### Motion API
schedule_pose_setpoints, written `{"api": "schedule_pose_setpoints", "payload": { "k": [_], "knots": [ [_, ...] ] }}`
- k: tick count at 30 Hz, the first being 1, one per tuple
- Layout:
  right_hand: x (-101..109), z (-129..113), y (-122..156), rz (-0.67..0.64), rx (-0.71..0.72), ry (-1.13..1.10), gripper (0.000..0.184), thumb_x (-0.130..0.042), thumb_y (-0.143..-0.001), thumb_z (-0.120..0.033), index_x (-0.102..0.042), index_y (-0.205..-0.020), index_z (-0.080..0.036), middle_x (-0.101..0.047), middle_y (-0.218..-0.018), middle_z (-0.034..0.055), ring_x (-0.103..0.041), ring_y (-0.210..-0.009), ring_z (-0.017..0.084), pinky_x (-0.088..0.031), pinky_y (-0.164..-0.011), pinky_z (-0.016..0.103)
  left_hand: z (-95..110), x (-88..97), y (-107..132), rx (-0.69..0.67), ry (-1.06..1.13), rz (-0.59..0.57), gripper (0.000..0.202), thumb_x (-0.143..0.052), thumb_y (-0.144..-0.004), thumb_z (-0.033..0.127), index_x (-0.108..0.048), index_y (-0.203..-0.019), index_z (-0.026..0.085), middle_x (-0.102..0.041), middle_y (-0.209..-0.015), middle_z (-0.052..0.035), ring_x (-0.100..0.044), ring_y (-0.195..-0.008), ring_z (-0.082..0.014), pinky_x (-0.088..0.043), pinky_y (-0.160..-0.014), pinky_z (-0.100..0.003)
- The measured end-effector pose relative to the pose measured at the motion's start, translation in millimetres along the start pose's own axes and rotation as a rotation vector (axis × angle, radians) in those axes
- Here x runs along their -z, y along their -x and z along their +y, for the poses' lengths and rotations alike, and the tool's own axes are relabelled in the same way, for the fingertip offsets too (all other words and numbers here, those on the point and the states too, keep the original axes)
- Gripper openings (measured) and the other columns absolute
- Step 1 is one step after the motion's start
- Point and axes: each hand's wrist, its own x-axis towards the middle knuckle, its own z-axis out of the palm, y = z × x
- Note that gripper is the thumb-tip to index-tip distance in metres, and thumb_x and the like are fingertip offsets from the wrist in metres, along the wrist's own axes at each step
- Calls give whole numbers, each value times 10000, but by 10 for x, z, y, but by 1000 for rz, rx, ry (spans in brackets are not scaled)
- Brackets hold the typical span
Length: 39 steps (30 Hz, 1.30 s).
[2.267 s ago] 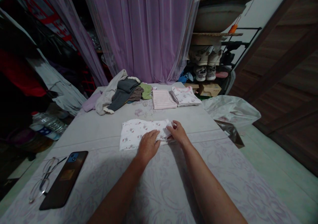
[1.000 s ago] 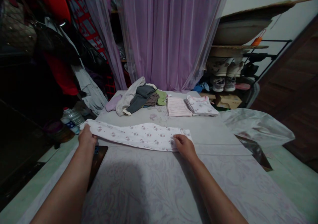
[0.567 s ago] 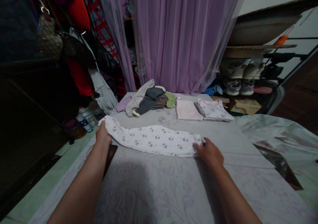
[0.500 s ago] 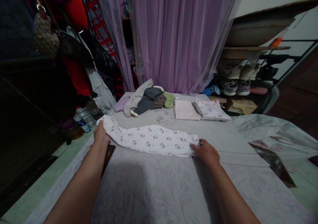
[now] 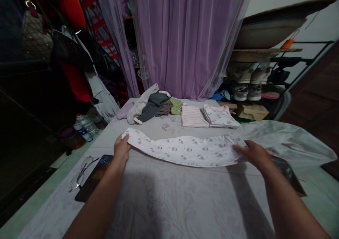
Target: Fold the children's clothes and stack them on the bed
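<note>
A long white garment with small pink prints point(image 5: 185, 149) lies stretched out across the pale patterned bed sheet point(image 5: 169, 200). My left hand point(image 5: 121, 150) grips its left end, fingers closed on the cloth. My right hand point(image 5: 253, 154) holds the right end, fingers closed on the fabric near the bed's right side. Both forearms reach in from the bottom of the view.
Two folded garments, one striped point(image 5: 193, 116) and one printed point(image 5: 219, 116), lie at the back, beside a heap of unfolded clothes point(image 5: 148, 106). A dark phone point(image 5: 94, 177) and glasses point(image 5: 79, 173) lie at the left. A plastic sheet point(image 5: 286, 143) drapes right. Purple curtain point(image 5: 185, 37) behind.
The garment, folded short before, has been opened out long. Both hands have shifted to the right with it, and my right hand now reaches the bed's right side.
</note>
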Motion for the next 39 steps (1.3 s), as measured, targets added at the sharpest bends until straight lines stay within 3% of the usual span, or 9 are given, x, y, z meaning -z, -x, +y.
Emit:
{"api": "schedule_pose_setpoints", "payload": {
  "k": [3, 6, 12, 16, 21, 26, 30, 33, 39],
  "knots": [
    [-101, 176, 90, 47, -34, 34, 573, -577, -763, -533, -618, -1170, -130, -711, -992, 184, -666, -840, 347, -506, -703, 455, -311, 52, 66, 30, -206, -33, 296, -633, -786, 75, -623, -1064, 173, -681, -922, -29, -638, -657, -77, -550, -631, -195],
    [-292, 23, 321, 217, 86, 55, 523, -500, -815, -483, -612, -1209, -158, -674, -1125, 182, -632, -974, 362, -499, -794, 497, -386, 151, 1, 23, -332, -78, 409, -655, -778, 86, -592, -1168, 192, -681, -1005, -51, -645, -689, -83, -544, -610, -179],
    [-723, -505, 642, 313, 425, -74, 364, -464, -842, -375, -688, -1073, -204, -669, -1158, 109, -602, -1063, 277, -485, -914, 426, -60, 307, -223, 176, -373, -169, 152, -717, -772, 180, -655, -908, 153, -710, -839, -48, -676, -714, -132, -576, -665, -239],
    [-922, -548, 751, 272, 491, -58, 345, -464, -851, -367, -727, -980, -186, -687, -1111, 124, -631, -1012, 272, -501, -898, 424, 99, 377, -315, 316, -383, -231, 94, -746, -743, 190, -665, -783, 168, -709, -754, -39, -680, -698, -160, -581, -654, -260],
    [-964, -512, 808, 286, 528, -44, 338, -461, -870, -349, -736, -953, -171, -707, -1061, 119, -646, -977, 259, -490, -935, 428, 190, 427, -348, 445, -391, -370, 149, -771, -711, 243, -677, -806, 177, -709, -725, -43, -680, -672, -177, -589, -633, -291],
    [-934, -535, 813, 289, 537, -28, 338, -463, -871, -344, -735, -955, -161, -708, -1068, 130, -650, -975, 266, -503, -912, 431, 246, 471, -318, 298, -372, -502, 234, -776, -650, 267, -659, -823, 162, -704, -754, -47, -663, -668, -165, -574, -654, -280],
    [-917, -545, 822, 288, 554, -25, 334, -465, -871, -335, -734, -957, -155, -711, -1055, 132, -654, -974, 265, -511, -898, 421, 222, 599, -337, 59, -612, -401, 217, -700, -612, 345, -583, -693, 181, -612, -619, 11, -580, -567, -132, -483, -546, -233],
    [-911, -551, 822, 295, 551, -23, 329, -469, -867, -334, -735, -948, -159, -715, -1044, 128, -658, -964, 263, -515, -893, 420, 173, 688, -375, 9, -740, -346, 215, -668, -585, 370, -558, -630, 191, -513, -520, 60, -487, -495, -114, -367, -474, -214],
    [-904, -561, 818, 292, 549, -16, 345, -460, -862, -344, -737, -944, -156, -719, -1037, 130, -664, -947, 268, -521, -875, 426, 162, 637, -430, -119, -1003, -261, 193, -678, -608, 393, -607, -615, 214, -549, -558, 53, -510, -604, -144, -316, -541, -234]
  ]
}}
